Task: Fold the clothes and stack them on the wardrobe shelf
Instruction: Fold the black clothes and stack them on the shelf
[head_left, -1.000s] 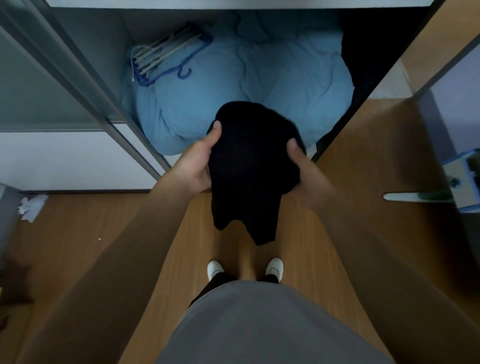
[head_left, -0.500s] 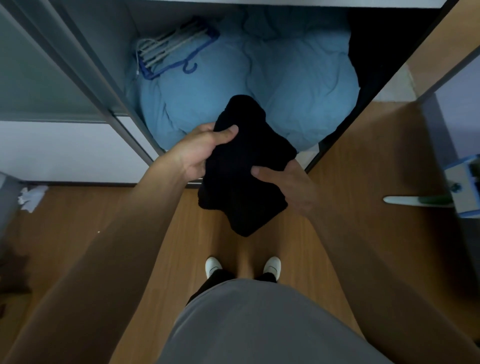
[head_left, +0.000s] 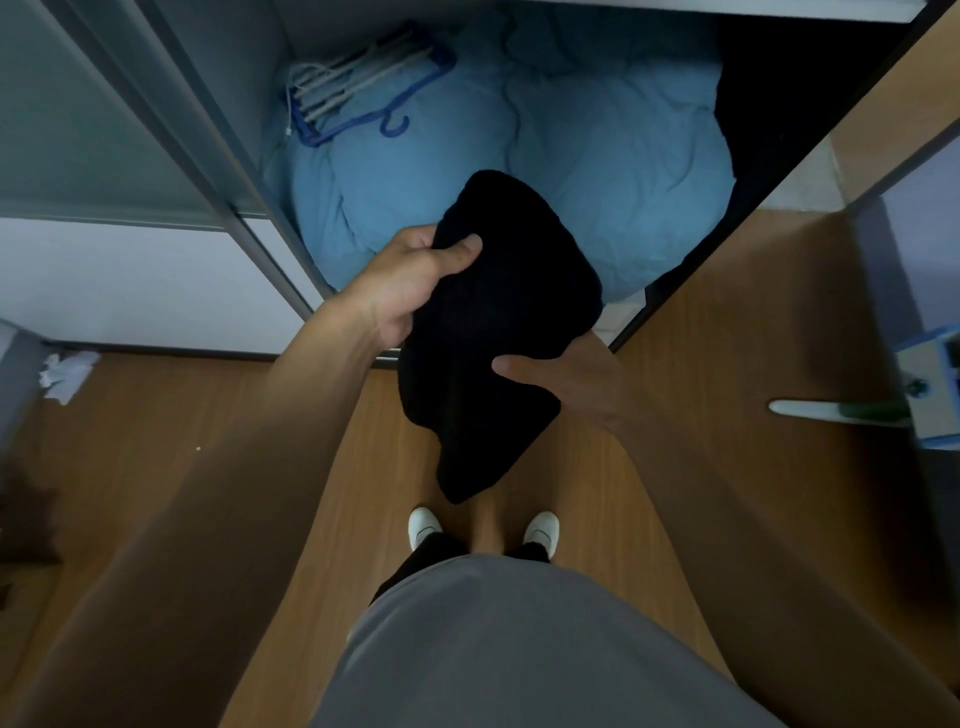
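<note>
A black folded garment (head_left: 488, 322) hangs in the air in front of the open wardrobe, its lower end drooping towards the floor. My left hand (head_left: 415, 280) grips its upper left edge, thumb on top. From the right, my right hand (head_left: 566, 379) holds its lower right side, thumb pressed onto the cloth and fingers hidden underneath. Behind the garment, a bulky light blue duvet (head_left: 597, 156) fills the wardrobe's bottom compartment (head_left: 654, 291).
Blue and white clothes hangers (head_left: 358, 88) lie on the duvet's back left. A grey sliding door frame (head_left: 208, 171) runs on the left, a wooden panel (head_left: 857, 104) on the right. Crumpled white paper (head_left: 65, 371) lies on the wooden floor. A blue-grey object (head_left: 930, 384) juts in right.
The garment has been folded shorter, its dangling parts gathered up. My left hand shifted to its top left edge, and my right hand slid lower under its right side.
</note>
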